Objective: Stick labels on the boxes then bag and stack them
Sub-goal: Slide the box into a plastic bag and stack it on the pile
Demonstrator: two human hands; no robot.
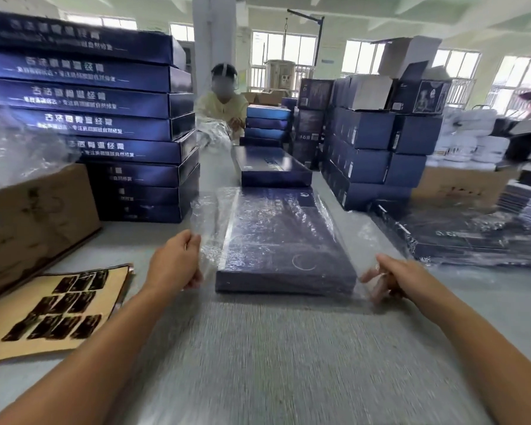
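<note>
A flat dark blue box (pixel 276 240) lies lengthwise on the grey table (pixel 273 363) in front of me, inside a clear plastic bag (pixel 207 216). My left hand (pixel 175 262) grips the bag's open edge at the box's near left corner. At the near right corner my right hand (pixel 393 277) pinches the bag's other edge. A tan backing sheet (pixel 62 311) with several dark labels lies at the lower left.
A tall stack of blue boxes (pixel 105 118) stands at the left behind a cardboard carton (pixel 37 222). Another blue box (pixel 273 164) lies beyond mine. Bagged boxes (pixel 472 237) lie at the right. More stacked boxes (pixel 374 142) stand behind. A person (pixel 223 108) sits across the table.
</note>
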